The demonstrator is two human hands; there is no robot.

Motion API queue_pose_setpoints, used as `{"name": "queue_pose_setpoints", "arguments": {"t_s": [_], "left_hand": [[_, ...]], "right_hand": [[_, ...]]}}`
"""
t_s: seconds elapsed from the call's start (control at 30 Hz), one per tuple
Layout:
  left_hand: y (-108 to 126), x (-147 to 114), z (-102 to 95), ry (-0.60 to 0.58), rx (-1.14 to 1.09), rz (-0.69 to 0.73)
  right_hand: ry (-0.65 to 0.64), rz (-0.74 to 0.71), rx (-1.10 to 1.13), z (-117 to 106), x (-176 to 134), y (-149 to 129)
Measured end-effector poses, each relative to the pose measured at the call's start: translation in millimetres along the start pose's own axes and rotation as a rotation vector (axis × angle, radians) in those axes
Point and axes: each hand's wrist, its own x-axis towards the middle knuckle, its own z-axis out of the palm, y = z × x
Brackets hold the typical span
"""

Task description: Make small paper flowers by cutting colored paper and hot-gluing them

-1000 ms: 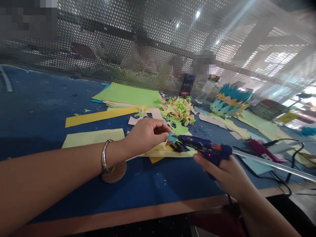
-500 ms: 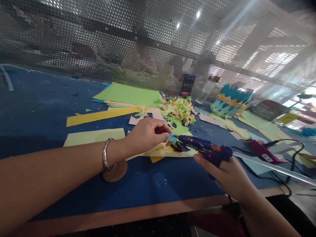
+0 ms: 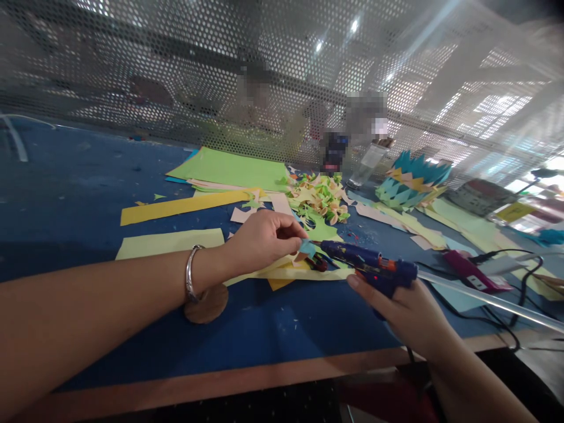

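Between thumb and fingers, my left hand (image 3: 273, 238) pinches a small light-blue paper piece (image 3: 307, 249). My right hand (image 3: 403, 314) is wrapped round a dark-blue hot glue gun (image 3: 365, 258), with a clear glue stick (image 3: 489, 298) jutting from its back. The gun's nozzle is at the blue paper; whether it touches is too small to tell. Paper strips and a dark-handled tool (image 3: 319, 265), partly hidden, lie beneath the nozzle. A round brown disc (image 3: 207, 304) rests under my left wrist.
Behind my hands sit a heap of small cut paper shapes (image 3: 321, 197) and stacked green sheets (image 3: 244, 167). To the right are a layered paper crown-like piece (image 3: 414, 179), a purple power strip (image 3: 476, 270) and black cables. A perforated metal screen (image 3: 185, 76) stands along the back.
Both hands have stayed almost in place, the glue gun shifting very slightly to the right. The blue paper remains pinched.
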Motion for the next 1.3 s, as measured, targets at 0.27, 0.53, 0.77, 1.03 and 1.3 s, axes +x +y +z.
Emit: {"name": "queue_pose_setpoints", "arguments": {"t_s": [0.27, 0.53, 0.77, 1.03, 1.3], "left_hand": [[-2, 1, 1.0, -0.027, -0.076, -0.023], [-2, 2, 3.0, 0.034, -0.308, -0.173], [1, 3, 4.7, 0.071, -0.503, -0.311], [3, 3, 5.7, 0.093, -0.598, -0.369], [-5, 2, 7.6, 0.091, -0.679, -0.333]], "right_hand": [[0.016, 0.221, 0.086, -6, 4, -4], [-0.132, 0.428, 0.284, -34, 29, 27], [-0.113, 0.666, 0.633, -51, 56, 81], [-0.059, 0.766, 0.449, -55, 67, 95], [0.116, 0.346, -0.496, -61, 54, 70]]}}
